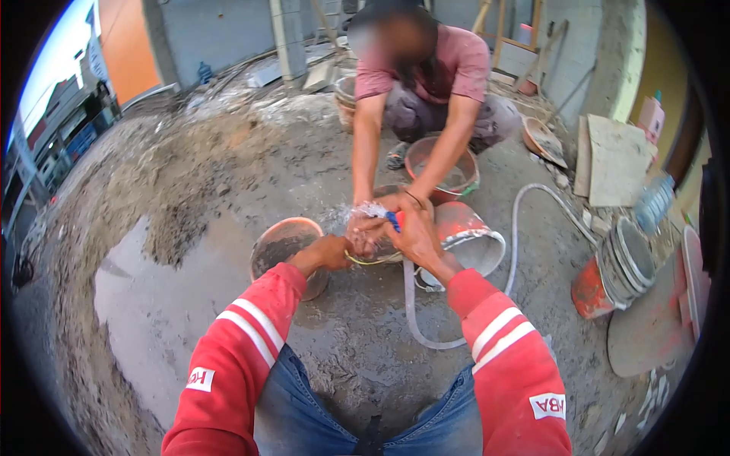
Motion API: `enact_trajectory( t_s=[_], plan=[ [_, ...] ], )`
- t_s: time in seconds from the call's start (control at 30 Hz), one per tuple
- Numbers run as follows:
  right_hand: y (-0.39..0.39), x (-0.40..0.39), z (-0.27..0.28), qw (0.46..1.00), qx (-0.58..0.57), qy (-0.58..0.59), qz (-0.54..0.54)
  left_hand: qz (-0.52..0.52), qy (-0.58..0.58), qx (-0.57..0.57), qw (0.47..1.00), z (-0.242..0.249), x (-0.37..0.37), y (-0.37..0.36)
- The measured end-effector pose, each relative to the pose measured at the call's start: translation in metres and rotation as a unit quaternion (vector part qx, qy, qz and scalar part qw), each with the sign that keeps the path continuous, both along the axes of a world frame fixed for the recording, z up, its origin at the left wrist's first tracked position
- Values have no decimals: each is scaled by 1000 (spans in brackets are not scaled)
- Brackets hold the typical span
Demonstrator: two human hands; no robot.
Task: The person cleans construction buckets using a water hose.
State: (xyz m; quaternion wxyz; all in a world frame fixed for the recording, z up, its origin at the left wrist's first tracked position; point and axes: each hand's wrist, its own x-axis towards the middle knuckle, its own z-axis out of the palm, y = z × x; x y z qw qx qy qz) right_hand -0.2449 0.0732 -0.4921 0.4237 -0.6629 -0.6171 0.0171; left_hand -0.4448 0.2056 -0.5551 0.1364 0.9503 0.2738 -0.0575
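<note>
Orange-rimmed bucket (290, 227) on wet ground (350, 323) at nine o'clock; left grip (328, 252) at eight, curled around what looks like a yellow bucket handle (366, 263); near centre, water (370, 209) splashes over a co-worker's hands (364, 237) from a blue nozzle (393, 221); right grip (416, 232) at three, clasping the grey hose (411, 300) behind it, looping toward five. The hose looks light, bendy, probably slippery when wet, best held near the nozzle

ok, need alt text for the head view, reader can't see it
A person's red-sleeved right hand holds a hose, water spraying over a crouching co-worker's hands; the left hand seems to grip the edge of a bucket between them. More buckets sit around on wet, muddy ground.
</note>
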Motion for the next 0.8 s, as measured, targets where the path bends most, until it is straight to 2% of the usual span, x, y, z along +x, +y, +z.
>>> enact_trajectory(
  t_s=[0.03,0.1,0.17,0.23,0.27,0.33,0.4,0.43,0.47,0.53,0.63,0.67,0.73,0.77,0.8],
  plan=[
    [-5,3,7,994,73,-70,42,-12,10,0,1000,-1,-1,-2],
    [3,6,-6,990,125,-45,46,-45,-51,-31,997,-5,-4,-2],
    [-2,0,2,997,63,-4,40,-28,15,-13,999,-4,3,-2],
    [2,1,-4,998,39,-20,47,-51,-10,-12,999,-15,9,3],
    [1,-4,-2,997,49,-33,55,-86,-69,14,994,-61,26,27],
    [-6,-18,10,995,50,-61,67,-90,-113,33,989,-70,30,36],
    [-11,-27,15,990,64,-96,83,-72,-135,46,987,-18,20,-3],
    [-13,-32,17,987,78,-104,96,-89,-168,77,979,-12,18,-8],
    [-15,-37,18,983,93,-112,108,-72,-164,81,981,-10,21,-7],
    [-20,-46,19,992,17,-75,99,-20,-131,9,991,-9,27,-3],
    [-23,-56,10,992,-79,11,102,10,-101,35,994,-2,20,-9],
    [-23,-55,2,991,-81,11,103,12,-101,33,994,-10,21,-4],
    [-16,-53,-15,990,-28,-76,118,-26,-214,72,974,-33,23,11],
    [-15,-54,-15,988,-27,-86,123,-21,-217,71,973,-35,25,13],
    [-12,-55,-15,988,-29,-87,127,4,-172,94,981,-38,26,14]
  ],
)
